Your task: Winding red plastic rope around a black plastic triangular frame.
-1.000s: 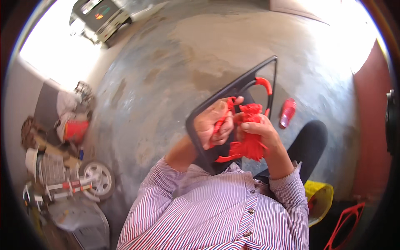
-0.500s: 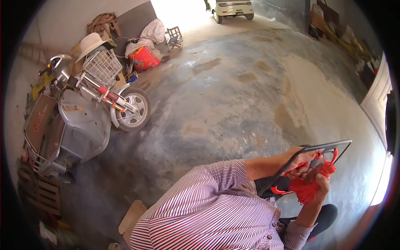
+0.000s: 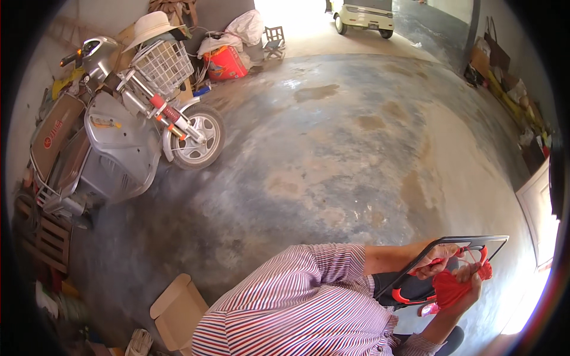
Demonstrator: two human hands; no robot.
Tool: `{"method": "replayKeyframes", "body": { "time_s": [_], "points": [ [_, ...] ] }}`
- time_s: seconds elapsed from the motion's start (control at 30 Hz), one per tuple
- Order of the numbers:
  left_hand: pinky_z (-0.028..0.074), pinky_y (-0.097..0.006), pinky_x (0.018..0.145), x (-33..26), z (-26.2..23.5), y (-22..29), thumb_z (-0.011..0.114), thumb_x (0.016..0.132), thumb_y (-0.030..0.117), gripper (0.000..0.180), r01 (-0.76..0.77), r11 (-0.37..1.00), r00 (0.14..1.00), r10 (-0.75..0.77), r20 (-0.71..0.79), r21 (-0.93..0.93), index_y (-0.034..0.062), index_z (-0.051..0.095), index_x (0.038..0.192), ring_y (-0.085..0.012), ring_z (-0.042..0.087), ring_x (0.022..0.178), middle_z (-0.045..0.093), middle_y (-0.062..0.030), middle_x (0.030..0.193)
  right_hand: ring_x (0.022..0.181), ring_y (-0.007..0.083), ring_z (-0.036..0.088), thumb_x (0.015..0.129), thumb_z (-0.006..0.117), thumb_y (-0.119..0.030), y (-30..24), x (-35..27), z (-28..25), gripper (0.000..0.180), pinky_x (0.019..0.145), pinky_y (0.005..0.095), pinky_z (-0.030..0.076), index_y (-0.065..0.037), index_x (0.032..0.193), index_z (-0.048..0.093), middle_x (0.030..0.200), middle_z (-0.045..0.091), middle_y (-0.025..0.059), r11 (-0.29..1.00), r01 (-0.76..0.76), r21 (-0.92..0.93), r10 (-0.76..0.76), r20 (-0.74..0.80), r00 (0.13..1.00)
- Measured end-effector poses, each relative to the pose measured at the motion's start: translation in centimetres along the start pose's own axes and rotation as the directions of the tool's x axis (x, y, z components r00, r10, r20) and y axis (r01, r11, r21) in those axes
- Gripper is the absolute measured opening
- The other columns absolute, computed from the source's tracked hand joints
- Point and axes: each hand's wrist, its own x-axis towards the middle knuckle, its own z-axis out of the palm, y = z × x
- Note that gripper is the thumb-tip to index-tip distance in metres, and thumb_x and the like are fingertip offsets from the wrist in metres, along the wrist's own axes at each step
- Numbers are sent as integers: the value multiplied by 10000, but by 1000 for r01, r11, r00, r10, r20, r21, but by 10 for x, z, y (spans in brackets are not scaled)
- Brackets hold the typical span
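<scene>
A black rectangular frame (image 3: 475, 238) with red pieces along its inner side is tilted in front of my body at the lower right. My left hand (image 3: 442, 254) reaches in over the frame's near side, fingers closed around red cord. Below and right of it, my right hand (image 3: 470, 288) is closed on a thick red bundle of cord (image 3: 449, 291). A thin red strand shows between the two hands. Part of the frame is hidden behind my hands and the bundle, and how the cord meets the frame is too small to tell.
A silver electric scooter (image 3: 122, 139) with a white basket (image 3: 163, 65) and a pale hat (image 3: 153, 26) stands at left. An open cardboard box (image 3: 178, 311) lies beside me. Farther off are a red container (image 3: 225, 63), a small folding stool (image 3: 274, 43) and a cream vehicle (image 3: 363, 16).
The view has shifted, so my hands and the frame sit lower, and more of the cardboard box shows. My hands have moved slightly apart, with a thin strand now visible between them.
</scene>
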Motion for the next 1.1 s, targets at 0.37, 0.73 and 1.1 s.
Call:
{"method": "replayKeyframes", "body": {
  "time_s": [0.37,0.73,1.1],
  "points": [
    [269,-280,334,33,-68,-21,726,787,-45,832,379,747,851,-49,523,-546,99,289,1481,-147,350,363,451,-96,564,637,161,459,745,646,-33,32,-25,15,387,593,324,394,-41,1107,508,829,523,50,976,-143,-166,143,-9,990],
    [339,-210,432,17,5,38,493,1039,316,411,153,988,985,-152,78,-14,-18,574,1264,-54,378,469,561,-38,718,646,196,634,681,705,-5,-1,-44,21,341,620,315,506,7,998,581,772,639,102,941,-146,-305,107,-139,984],
    [259,-202,351,56,36,12,462,1053,313,353,328,945,945,-327,-30,10,-17,587,1043,-54,317,398,500,-42,585,637,164,617,660,737,-47,-14,-81,4,308,613,295,503,8,929,599,755,626,73,968,-116,-221,51,-279,959]
  ]
}}
